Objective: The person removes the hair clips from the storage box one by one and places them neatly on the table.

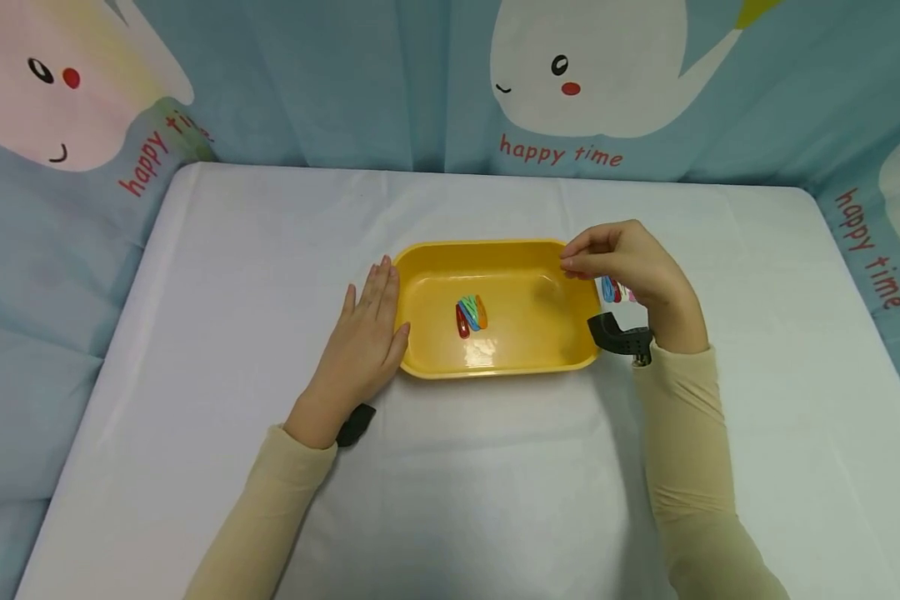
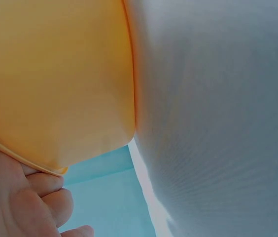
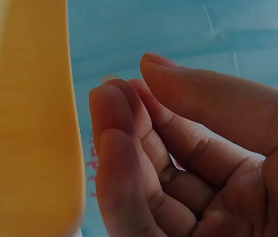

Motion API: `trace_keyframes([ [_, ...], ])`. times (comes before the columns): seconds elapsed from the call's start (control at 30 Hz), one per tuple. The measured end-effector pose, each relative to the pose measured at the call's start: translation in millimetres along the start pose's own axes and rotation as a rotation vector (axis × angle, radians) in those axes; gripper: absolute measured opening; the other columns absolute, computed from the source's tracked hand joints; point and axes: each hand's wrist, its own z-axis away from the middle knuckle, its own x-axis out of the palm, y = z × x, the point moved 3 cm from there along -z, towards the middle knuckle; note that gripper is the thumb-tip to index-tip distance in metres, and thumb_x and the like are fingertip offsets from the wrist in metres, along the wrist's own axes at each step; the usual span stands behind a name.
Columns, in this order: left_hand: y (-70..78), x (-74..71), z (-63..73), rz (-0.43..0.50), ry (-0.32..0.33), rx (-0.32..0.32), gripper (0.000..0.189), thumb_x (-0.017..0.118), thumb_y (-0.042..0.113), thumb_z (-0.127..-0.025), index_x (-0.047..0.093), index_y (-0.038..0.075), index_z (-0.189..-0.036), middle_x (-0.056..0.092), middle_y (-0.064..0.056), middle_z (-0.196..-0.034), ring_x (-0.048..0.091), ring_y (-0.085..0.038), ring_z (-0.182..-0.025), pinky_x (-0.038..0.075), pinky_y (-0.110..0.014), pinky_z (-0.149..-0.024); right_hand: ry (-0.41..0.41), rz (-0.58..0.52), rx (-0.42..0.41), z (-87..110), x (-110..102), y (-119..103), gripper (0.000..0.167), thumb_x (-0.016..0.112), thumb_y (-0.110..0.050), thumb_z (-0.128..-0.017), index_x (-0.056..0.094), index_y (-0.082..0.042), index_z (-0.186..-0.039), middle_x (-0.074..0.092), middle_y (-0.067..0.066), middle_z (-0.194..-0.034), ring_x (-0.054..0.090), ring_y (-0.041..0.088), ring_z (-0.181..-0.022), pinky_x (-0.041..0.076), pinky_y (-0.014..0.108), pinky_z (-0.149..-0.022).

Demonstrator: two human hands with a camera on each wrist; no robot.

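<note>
A yellow tray (image 1: pixel 528 333) stands on the table in the head view. Inside it, left of centre, lies a small cluster of snap hair clips (image 1: pixel 471 315) in red, blue, green and orange. My left hand (image 1: pixel 363 333) rests along the tray's left rim with its fingers straight. Over the right rim is my right hand (image 1: pixel 630 262), fingers loosely bent and thumb near them. In the right wrist view nothing shows between thumb and fingers. More colourful hair clips (image 1: pixel 611 289) lie just right of the tray, partly hidden by this hand.
A white cloth covers the table (image 1: pixel 450 483). Blue curtains (image 1: pixel 345 83) with printed whales hang behind it and at both sides. Each wrist wears a black camera mount, such as the right mount (image 1: pixel 618 336) beside the tray's right rim.
</note>
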Motion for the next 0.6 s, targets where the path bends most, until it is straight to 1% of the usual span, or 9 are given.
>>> trace_keyframes([
  [0.1,-0.1,0.2,-0.4,0.0,0.0,0.003,0.065,0.033,0.027,-0.099,0.007,-0.007,-0.148,0.001,-0.017,-0.157,0.002,-0.027,-0.144,0.006,-0.051,-0.112,-0.029,-0.024,-0.002,-5.0,7.9,-2.7,0.015,0.069,-0.009,-0.085,0.069,0.005,-0.091,0.069,0.004,-0.077,0.067,0.019,-0.074,0.053,0.025,-0.071],
  [0.13,-0.1,0.3,-0.6,0.0,0.0,0.003,0.065,0.033,0.026,-0.099,0.007,-0.007,-0.148,0.001,-0.017,-0.157,0.002,-0.027,-0.144,0.006,-0.051,-0.112,-0.038,-0.026,-0.003,-6.5,10.5,-3.3,0.014,0.069,-0.008,-0.085,0.069,0.005,-0.09,0.069,0.005,-0.077,0.066,0.019,-0.074,0.053,0.025,-0.071],
  [0.33,-0.1,0.5,-1.3,-0.005,-0.008,-0.003,0.065,0.033,0.026,-0.099,0.006,-0.006,-0.149,0.0,-0.016,-0.157,0.001,-0.026,-0.144,0.005,-0.05,-0.113,-0.094,0.003,-0.025,-14.5,25.6,-6.4,0.013,0.067,-0.005,-0.085,0.068,0.007,-0.09,0.069,0.007,-0.079,0.066,0.02,-0.075,0.053,0.027,-0.071],
  [0.5,-0.5,0.8,-1.0,-0.008,-0.016,-0.011,0.065,0.033,0.026,-0.099,0.006,-0.006,-0.149,0.0,-0.015,-0.157,0.001,-0.026,-0.144,0.005,-0.05,-0.113,-0.142,0.002,-0.033,-20.8,37.4,-7.9,0.013,0.067,-0.004,-0.085,0.068,0.008,-0.09,0.07,0.011,-0.081,0.066,0.025,-0.078,0.054,0.027,-0.071],
  [0.6,-0.8,0.9,-0.4,-0.007,-0.018,-0.013,0.065,0.034,0.026,-0.099,0.005,-0.006,-0.149,0.0,-0.016,-0.157,0.001,-0.026,-0.144,0.005,-0.051,-0.112,-0.179,-0.001,-0.03,-25.3,44.2,-7.5,0.013,0.066,-0.002,-0.085,0.068,0.009,-0.092,0.07,0.012,-0.082,0.067,0.025,-0.078,0.054,0.029,-0.072],
])
